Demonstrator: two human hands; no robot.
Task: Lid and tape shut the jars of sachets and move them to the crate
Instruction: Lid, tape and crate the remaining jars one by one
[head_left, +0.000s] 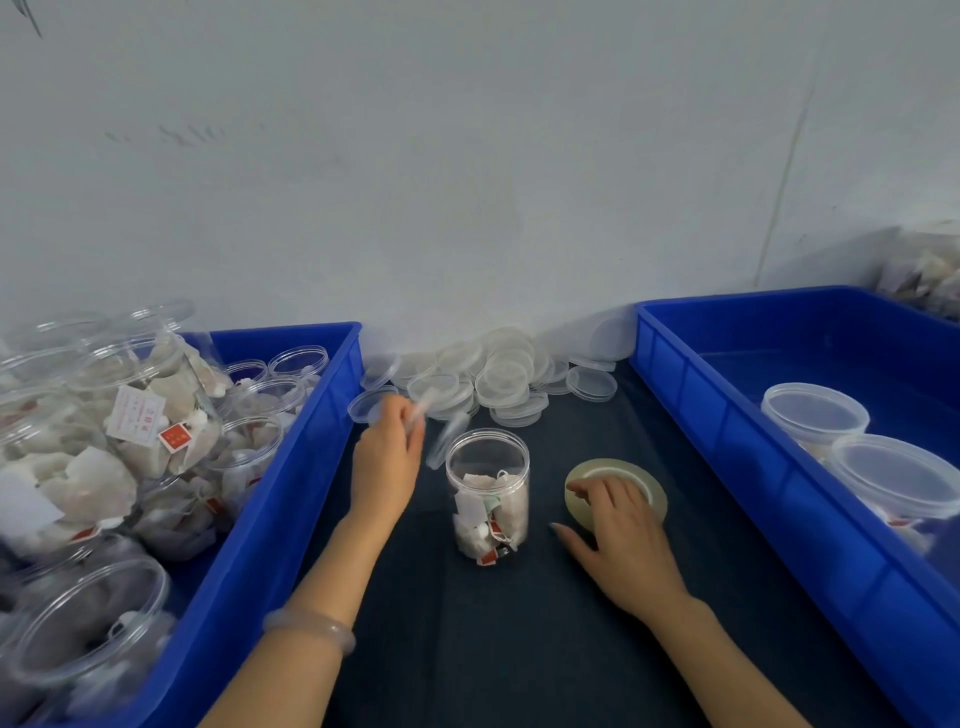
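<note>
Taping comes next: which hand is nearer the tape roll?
Right. The right hand rests on the tape roll; the left hand is across the open jar, at the pile of lids.

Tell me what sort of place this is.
Likely a small hand-packing workstation: blue crates of sachet-filled jars, a heap of loose clear lids, and a tape roll.
</note>
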